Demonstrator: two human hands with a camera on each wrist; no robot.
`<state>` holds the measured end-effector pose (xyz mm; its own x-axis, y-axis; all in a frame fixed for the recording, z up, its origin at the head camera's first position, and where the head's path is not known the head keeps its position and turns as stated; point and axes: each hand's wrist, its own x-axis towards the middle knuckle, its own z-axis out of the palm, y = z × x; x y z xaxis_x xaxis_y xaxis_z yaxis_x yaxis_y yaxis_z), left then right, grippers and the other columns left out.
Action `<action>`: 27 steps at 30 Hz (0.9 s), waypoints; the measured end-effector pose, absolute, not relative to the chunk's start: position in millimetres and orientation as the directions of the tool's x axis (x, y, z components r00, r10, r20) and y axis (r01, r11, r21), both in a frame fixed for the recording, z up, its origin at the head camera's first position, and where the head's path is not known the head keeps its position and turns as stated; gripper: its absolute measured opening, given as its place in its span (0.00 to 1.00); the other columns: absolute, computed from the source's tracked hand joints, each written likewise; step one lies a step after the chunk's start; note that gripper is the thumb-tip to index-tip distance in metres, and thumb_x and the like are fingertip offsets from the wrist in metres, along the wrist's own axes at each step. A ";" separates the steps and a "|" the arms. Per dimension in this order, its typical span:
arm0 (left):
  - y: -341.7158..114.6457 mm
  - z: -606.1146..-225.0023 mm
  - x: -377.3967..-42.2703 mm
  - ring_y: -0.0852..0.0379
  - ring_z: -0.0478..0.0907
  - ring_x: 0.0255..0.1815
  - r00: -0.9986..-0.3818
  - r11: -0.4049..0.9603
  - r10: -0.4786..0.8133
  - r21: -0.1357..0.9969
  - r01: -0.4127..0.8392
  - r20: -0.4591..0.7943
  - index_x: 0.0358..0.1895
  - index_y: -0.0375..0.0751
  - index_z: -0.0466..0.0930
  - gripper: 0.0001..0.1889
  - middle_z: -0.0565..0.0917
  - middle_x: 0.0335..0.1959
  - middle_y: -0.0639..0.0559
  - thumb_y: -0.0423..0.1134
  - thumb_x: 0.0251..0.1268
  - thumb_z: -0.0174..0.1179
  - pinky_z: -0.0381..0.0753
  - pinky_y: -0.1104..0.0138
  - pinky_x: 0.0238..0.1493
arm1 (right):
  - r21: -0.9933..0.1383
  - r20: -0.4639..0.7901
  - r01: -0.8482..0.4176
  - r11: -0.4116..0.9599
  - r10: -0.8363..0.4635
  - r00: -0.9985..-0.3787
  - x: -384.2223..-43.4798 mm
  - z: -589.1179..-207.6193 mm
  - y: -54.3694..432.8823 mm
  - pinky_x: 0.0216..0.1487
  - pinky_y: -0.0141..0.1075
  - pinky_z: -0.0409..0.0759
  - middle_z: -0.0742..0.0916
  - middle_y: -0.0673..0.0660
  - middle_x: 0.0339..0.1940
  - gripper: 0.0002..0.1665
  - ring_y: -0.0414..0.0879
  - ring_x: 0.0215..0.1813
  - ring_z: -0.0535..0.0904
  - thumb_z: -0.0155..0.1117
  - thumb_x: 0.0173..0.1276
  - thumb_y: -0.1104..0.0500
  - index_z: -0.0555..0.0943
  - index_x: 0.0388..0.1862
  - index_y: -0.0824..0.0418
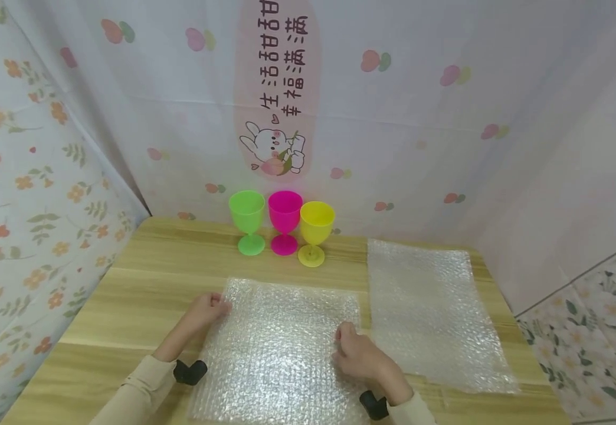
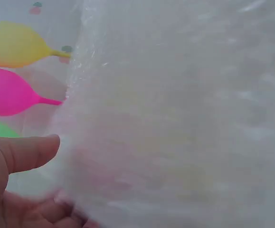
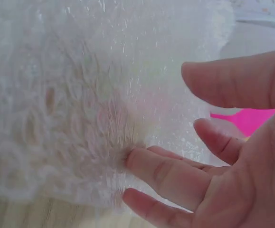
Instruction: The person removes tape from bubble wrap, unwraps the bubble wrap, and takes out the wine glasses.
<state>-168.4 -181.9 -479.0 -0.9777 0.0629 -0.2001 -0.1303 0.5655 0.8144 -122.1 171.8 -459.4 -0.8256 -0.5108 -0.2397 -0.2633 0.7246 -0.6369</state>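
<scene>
A clear sheet of bubble wrap (image 1: 281, 354) lies in front of the person in the head view. At its left edge is the left hand (image 1: 209, 310); in the left wrist view the thumb (image 2: 37, 151) is straight, apart from the blurred fingers (image 2: 56, 209) by the sheet's edge. The right hand (image 1: 358, 354) is over the sheet's right side. Its fingers (image 3: 170, 175) touch the wrap in the right wrist view, loosely spread, with the thumb (image 3: 232, 85) away from them.
Green (image 1: 246, 212), pink (image 1: 285, 212) and yellow (image 1: 316, 223) plastic goblets stand upright along the table's back. A second bubble wrap sheet (image 1: 435, 319) lies at the right on the wooden table (image 1: 101, 319). Printed curtains (image 1: 419, 147) hang behind.
</scene>
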 end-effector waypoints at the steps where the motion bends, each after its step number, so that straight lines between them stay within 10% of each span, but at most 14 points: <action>1: -183.6 -479.3 -163.5 0.57 0.73 0.28 -0.978 0.557 0.070 0.821 -0.124 -0.195 0.48 0.18 0.71 0.20 0.79 0.29 0.42 0.37 0.64 0.55 0.75 0.68 0.29 | -0.642 -0.244 -0.256 0.723 -0.509 -0.826 -122.3 -459.9 172.7 0.16 0.26 0.60 0.65 0.46 0.17 0.17 0.36 0.15 0.58 0.55 0.67 0.59 0.62 0.48 0.66; 10: -178.5 -468.5 -137.7 0.62 0.74 0.28 -0.997 0.640 0.061 0.764 0.081 0.055 0.34 0.36 0.80 0.04 0.82 0.27 0.51 0.33 0.61 0.59 0.75 0.73 0.30 | -0.728 -0.273 -0.214 0.651 -0.562 -0.780 -133.8 -452.3 187.4 0.50 0.50 0.77 0.76 0.69 0.54 0.27 0.57 0.49 0.77 0.55 0.69 0.54 0.62 0.59 0.68; 20: -162.0 -430.4 -128.7 0.66 0.66 0.22 -0.763 0.804 0.326 0.261 0.534 0.558 0.28 0.43 0.74 0.08 0.72 0.20 0.60 0.29 0.52 0.65 0.70 0.71 0.24 | -0.658 -0.118 -0.312 0.685 -0.503 -0.856 -158.7 -423.7 170.5 0.52 0.49 0.76 0.77 0.64 0.54 0.27 0.57 0.55 0.74 0.61 0.65 0.58 0.69 0.59 0.69; 27: -154.0 -409.9 -140.7 0.61 0.71 0.26 -0.824 0.790 0.263 0.378 0.482 0.502 0.30 0.40 0.75 0.05 0.76 0.24 0.54 0.32 0.58 0.62 0.75 0.67 0.30 | -0.761 -0.138 -0.323 0.563 -0.626 -0.767 -163.5 -431.1 166.2 0.29 0.29 0.76 0.82 0.54 0.27 0.10 0.37 0.29 0.74 0.58 0.67 0.58 0.79 0.31 0.65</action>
<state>-140.7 -154.0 -409.9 -0.8241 0.2627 0.5019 0.4823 0.7901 0.3783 -163.5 166.2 -431.1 -0.7675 -0.6261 -0.1377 -0.3229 0.5630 -0.7607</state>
